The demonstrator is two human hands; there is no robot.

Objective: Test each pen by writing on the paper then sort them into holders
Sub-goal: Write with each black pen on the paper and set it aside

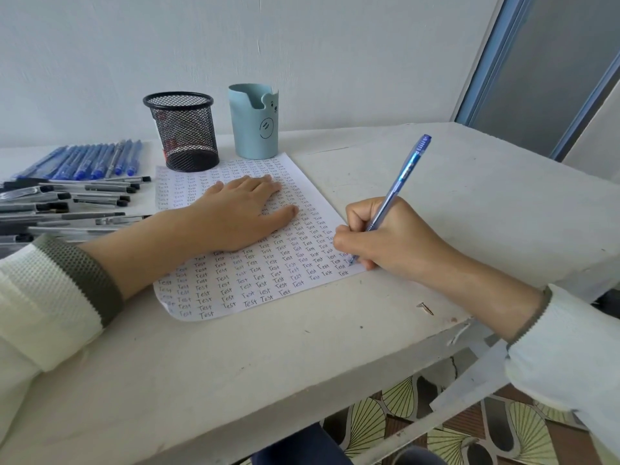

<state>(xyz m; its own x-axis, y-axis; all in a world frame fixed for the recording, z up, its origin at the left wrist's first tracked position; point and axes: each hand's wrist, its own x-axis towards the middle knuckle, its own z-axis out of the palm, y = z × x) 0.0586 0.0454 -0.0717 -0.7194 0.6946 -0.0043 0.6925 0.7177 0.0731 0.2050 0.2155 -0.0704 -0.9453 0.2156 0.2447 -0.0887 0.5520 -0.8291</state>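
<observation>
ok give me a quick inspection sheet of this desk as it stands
surface: white table, scuffed, front edge chipped
job's things: paper nearly filled with the word "Test"; blue pen with its tip at the paper's right edge; black mesh holder and light blue holder at the paper's far edge, no pens sticking out; row of blue pens and pile of grey pens at left
clutter: small nail or screw near the front edge
grippers: left hand flat on the paper; right hand grips the blue pen
cables: nothing seen
surroundings: pale wall, blue frame at right, patterned floor below
</observation>
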